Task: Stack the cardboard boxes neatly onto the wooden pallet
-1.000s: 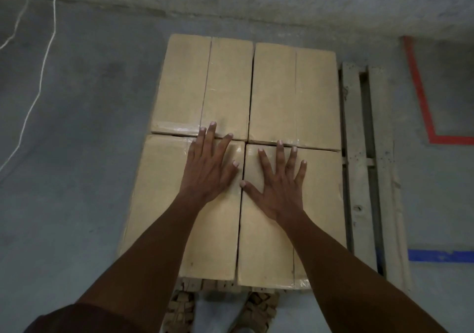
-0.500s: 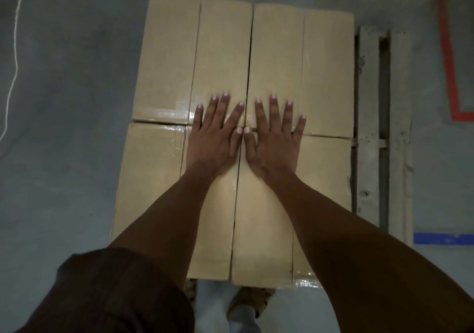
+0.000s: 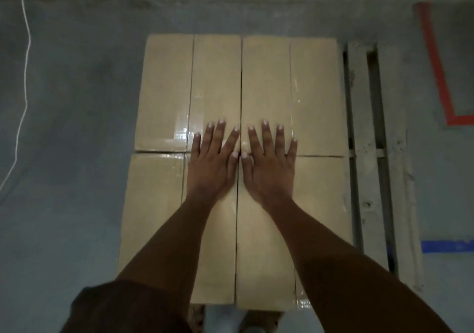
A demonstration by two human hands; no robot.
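Several tan cardboard boxes lie packed side by side on the wooden pallet (image 3: pixel 369 137), whose bare slats show to the right of them. The far left box (image 3: pixel 179 86) and far right box (image 3: pixel 289 86) meet the near left box (image 3: pixel 154 212) and near right box (image 3: pixel 323 204) at a cross seam. My left hand (image 3: pixel 213 163) lies flat with fingers spread across that seam, left of the centre gap. My right hand (image 3: pixel 269 166) lies flat beside it, thumbs almost touching. Neither hand grips anything.
Grey concrete floor surrounds the pallet. A red tape line (image 3: pixel 436 71) and a blue tape strip (image 3: pixel 446 246) mark the floor at the right. A white cord (image 3: pixel 24 81) runs down the left side. A wall base crosses the top.
Both hands slid forward and together from the near boxes onto the cross seam. Since half a second ago they have stayed put while the view shifted.
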